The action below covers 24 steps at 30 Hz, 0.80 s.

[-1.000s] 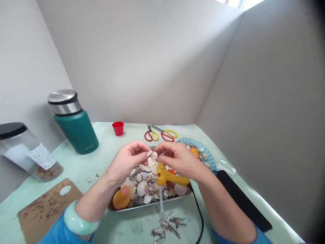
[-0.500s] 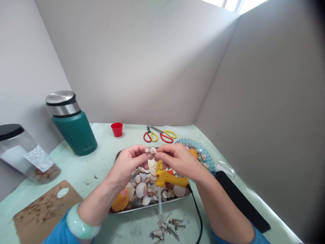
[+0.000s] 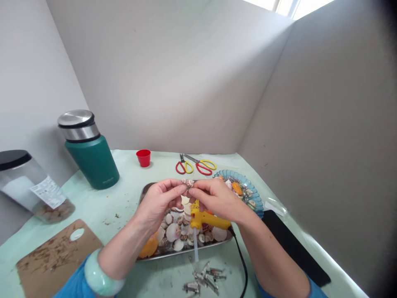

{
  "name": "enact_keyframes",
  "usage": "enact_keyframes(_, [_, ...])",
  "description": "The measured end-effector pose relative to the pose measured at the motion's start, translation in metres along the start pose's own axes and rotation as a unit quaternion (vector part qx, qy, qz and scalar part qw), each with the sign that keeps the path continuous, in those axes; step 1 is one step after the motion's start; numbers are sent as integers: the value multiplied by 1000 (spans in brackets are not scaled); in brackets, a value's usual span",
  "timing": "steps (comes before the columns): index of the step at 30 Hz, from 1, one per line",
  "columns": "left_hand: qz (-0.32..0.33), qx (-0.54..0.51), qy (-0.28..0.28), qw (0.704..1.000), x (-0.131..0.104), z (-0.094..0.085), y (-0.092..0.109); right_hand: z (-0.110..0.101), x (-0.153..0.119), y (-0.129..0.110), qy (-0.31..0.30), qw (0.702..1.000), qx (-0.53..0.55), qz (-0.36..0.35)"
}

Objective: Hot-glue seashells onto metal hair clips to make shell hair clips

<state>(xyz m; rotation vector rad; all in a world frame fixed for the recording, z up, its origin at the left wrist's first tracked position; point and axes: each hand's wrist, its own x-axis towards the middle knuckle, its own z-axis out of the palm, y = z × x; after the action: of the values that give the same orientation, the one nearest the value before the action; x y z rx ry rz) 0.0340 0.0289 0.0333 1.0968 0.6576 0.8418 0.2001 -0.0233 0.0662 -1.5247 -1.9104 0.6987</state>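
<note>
Small shells (image 3: 189,183): between left hand (image 3: 159,203) and right hand (image 3: 217,199), held in narrow pinch by both, above metal tray (image 3: 173,255); yellow glue gun (image 3: 212,220) just below

Glue gun (image 3: 212,219) obstructs below fingers (image 3: 175,192); room beside cup (image 3: 143,159).

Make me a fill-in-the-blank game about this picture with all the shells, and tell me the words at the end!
1. The person's ____ hand, on the arm with the bracelet, pinches a small shell piece.
2. The glue gun lying on the shells in the tray is coloured ____.
3. Beyond the tray lie ____ pairs of scissors.
4. The little cup near the far wall is coloured ____.

Missing words: left, yellow, two, red.
</note>
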Motion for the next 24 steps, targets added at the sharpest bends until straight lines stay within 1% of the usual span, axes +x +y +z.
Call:
enact_keyframes(4, [-1,14,3,1000,0,0,0,1,0,1,5,1000,-27,-8])
enact_keyframes(8, [10,13,9,1000,-1,0,-1,2,1,3,12,1000,-23,-11])
enact_keyframes(12, [30,33,28,999,0,1,-2,3,3,5,27,999,22,-2])
enact_keyframes(16, [37,50,41,997,1,2,-2,3,3,4,16,996,87,15])
enact_keyframes(24, [51,63,53,995,1,0,-2,1,4,3,10,991,136,11])
